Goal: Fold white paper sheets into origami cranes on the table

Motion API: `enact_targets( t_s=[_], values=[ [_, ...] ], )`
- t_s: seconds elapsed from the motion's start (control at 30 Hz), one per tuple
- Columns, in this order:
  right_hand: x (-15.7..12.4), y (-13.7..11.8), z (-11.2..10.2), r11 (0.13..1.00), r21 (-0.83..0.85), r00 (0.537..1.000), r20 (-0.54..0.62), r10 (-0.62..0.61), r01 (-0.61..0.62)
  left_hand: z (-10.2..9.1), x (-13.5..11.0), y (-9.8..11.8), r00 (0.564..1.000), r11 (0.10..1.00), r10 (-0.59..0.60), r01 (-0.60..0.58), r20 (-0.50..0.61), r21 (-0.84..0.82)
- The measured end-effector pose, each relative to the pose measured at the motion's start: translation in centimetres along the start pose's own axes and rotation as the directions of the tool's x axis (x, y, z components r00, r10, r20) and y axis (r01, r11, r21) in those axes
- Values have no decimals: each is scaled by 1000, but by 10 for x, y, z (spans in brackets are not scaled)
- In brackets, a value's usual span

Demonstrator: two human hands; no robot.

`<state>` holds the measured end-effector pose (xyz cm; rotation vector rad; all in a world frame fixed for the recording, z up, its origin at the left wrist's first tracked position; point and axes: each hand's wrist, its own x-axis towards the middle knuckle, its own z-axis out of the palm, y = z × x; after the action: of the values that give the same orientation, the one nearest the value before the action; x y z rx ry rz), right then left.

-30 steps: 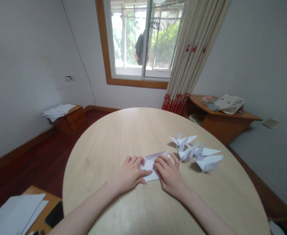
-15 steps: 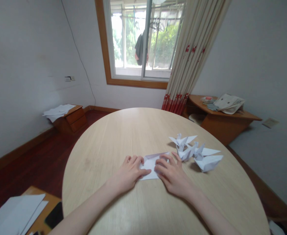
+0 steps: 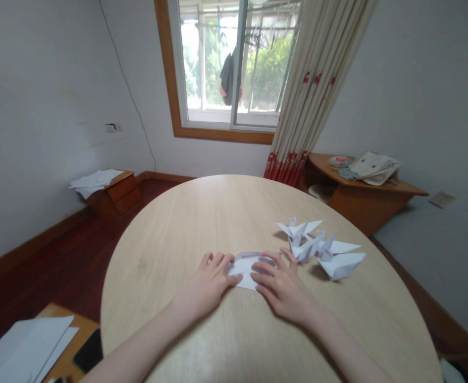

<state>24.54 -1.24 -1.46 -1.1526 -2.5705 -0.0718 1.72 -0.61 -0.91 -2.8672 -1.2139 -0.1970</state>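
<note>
A folded sheet of white paper (image 3: 242, 265) lies on the round wooden table (image 3: 202, 213), its far edge bent up. My left hand (image 3: 212, 279) holds the paper's left end, fingers curled at the edge and thumb resting on top. On the right end, my right hand (image 3: 284, 284) grips the sheet with bent fingers, which hide part of it. Just beyond the right hand, folded paper cranes stand close together: one at the back (image 3: 298, 230), one in the middle (image 3: 306, 249) and one at the right (image 3: 340, 264).
At the lower left, loose white sheets (image 3: 26, 346) and a dark phone (image 3: 89, 351) lie on a low wooden surface. More papers (image 3: 94, 181) cover a small cabinet by the left wall. A cloth bag (image 3: 375, 167) rests on the corner desk (image 3: 361, 194) beside the curtain (image 3: 317, 80).
The paper's far edge has come slightly nearer and its raised fold has shifted. Both hands keep nearly the same place, with the left thumb drawn back a little.
</note>
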Motion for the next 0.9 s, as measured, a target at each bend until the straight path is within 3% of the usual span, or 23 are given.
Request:
enact_targets(
  t_s=[0.5,0.77,0.9],
  values=[
    [1,-3,3,996,90,997,77,-6,-1,4,5,22,999,995,37,-36,-2,88],
    [-3,-1,3,987,162,996,86,6,-20,7,7,29,990,992,122,-123,64,-3],
    [-3,-2,7,985,167,995,92,26,-41,3,6,32,988,996,91,-92,123,3]
  ],
)
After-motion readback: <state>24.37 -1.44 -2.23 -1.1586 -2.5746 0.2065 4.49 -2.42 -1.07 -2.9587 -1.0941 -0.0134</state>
